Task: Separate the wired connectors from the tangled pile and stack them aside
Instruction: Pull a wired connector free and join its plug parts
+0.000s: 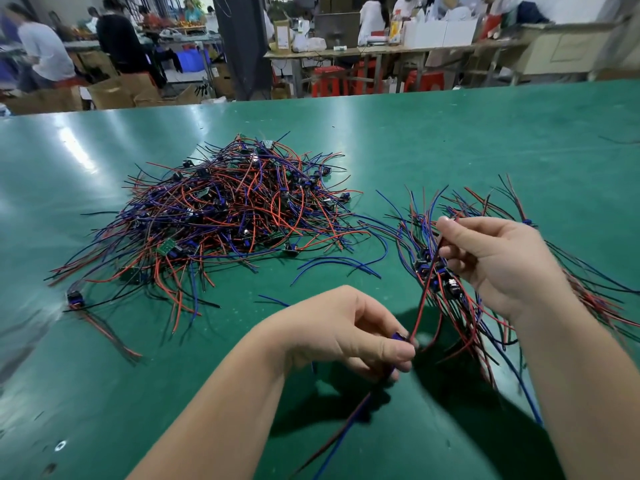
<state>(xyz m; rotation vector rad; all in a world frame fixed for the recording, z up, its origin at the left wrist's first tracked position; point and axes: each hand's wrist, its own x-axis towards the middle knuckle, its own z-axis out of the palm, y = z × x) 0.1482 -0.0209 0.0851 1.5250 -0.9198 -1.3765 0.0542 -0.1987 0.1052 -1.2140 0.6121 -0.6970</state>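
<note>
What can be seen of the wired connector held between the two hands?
The wired connector has a small blue body, mostly hidden in the pinch of the left hand. Its red wire runs straight up to the right hand, which pinches the end. Blurred red and blue leads trail below the left hand, above the green table.

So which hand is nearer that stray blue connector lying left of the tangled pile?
Left. The left hand is right of the stray blue connector; the right hand is farther right still, over the sorted wires. Both pinch one wired connector.
</note>
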